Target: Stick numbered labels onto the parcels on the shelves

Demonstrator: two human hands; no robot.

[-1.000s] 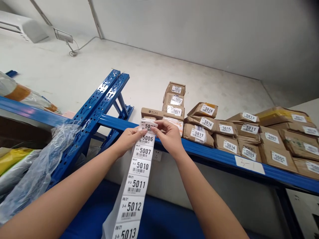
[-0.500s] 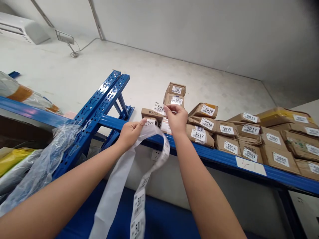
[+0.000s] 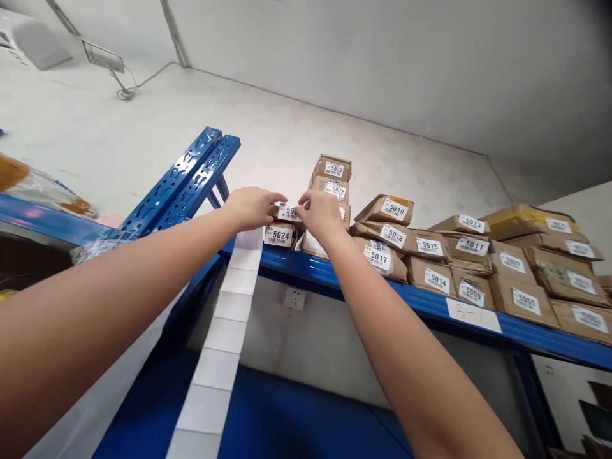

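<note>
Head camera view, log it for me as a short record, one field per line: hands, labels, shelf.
Left grip: at the left end of a barcode label; contact unclear
Right grip: at its right end, covering the last digits
Label reads: 50, rest hidden
Directly below: 5024 label
Label strip: hanging below the left grip, blank side showing
Shelf: blue beam with a white 3-1 tag
Under beam: wall socket
</note>
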